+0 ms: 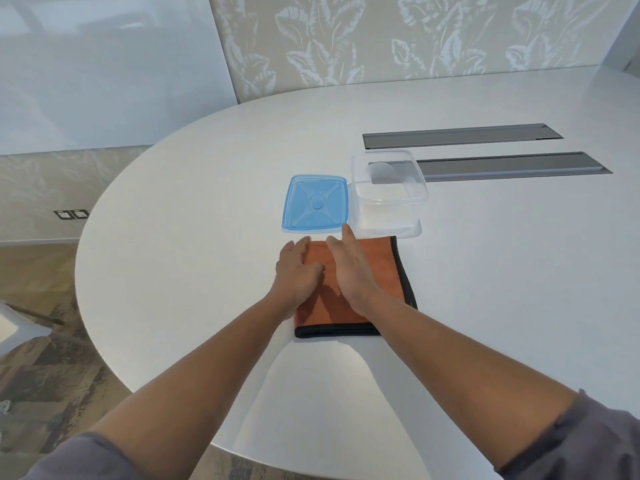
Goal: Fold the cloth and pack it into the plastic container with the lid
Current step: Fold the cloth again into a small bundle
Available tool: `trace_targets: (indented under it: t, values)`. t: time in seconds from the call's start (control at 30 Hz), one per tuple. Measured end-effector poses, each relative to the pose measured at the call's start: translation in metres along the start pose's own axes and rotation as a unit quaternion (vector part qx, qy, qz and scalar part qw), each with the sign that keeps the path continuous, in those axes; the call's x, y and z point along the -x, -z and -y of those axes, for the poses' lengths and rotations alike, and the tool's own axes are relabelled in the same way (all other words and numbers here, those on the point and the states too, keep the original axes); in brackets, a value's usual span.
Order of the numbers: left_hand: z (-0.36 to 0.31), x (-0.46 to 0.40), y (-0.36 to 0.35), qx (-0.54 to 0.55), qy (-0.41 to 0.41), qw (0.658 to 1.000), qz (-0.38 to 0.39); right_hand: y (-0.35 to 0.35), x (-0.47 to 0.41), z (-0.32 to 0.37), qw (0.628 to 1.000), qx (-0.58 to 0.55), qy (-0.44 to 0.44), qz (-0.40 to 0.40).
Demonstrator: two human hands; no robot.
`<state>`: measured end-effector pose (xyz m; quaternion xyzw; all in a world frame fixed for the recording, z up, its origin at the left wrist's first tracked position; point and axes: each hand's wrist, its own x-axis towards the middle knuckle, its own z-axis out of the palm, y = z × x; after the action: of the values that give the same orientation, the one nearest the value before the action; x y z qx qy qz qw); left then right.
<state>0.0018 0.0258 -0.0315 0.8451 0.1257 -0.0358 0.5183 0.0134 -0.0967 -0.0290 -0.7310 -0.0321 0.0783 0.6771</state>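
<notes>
Both hands flat on the folded cloth (374,275)
Left hand (298,270) and right hand (349,271) lie open-palmed, holding nothing, on a white oval tabletop (194,209).

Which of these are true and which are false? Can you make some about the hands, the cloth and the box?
1. Both hands, left hand and right hand, rest flat on the orange cloth. True.
2. The blue lid is snapped onto the clear container. False: it lies on the table, left of the container.
3. The cloth is already inside the container. False: it lies on the table, in front of it.
4. The container is empty. True.
5. The cloth has a dark edge. True.
</notes>
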Motion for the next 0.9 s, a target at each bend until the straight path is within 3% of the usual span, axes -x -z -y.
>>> trace_targets:
  t: [0.1,0.27,0.4,0.57,0.73,0.9]
  values:
    - [-0.01,0.002,0.008,0.063,0.041,0.997,-0.016,0.002,-0.002,-0.002,0.999,-0.042,-0.017,0.001]
    - [-0.025,0.005,0.015,0.022,0.105,0.994,0.013,0.002,-0.003,-0.003,0.997,-0.061,-0.037,-0.018]
    - [-0.025,0.008,0.015,0.019,0.091,0.993,0.068,0.005,-0.003,-0.006,0.998,-0.051,-0.015,-0.018]
    - [-0.023,0.004,0.018,0.046,0.06,0.997,0.028,-0.004,0.009,0.004,1.0,-0.017,-0.006,-0.016]
    - [-0.039,0.001,0.03,0.076,0.047,0.994,0.063,-0.013,0.01,0.001,0.982,-0.173,-0.075,-0.002]
    - [-0.056,0.014,0.009,0.127,0.034,0.976,0.172,0.003,0.008,0.005,0.948,-0.29,-0.119,0.045]
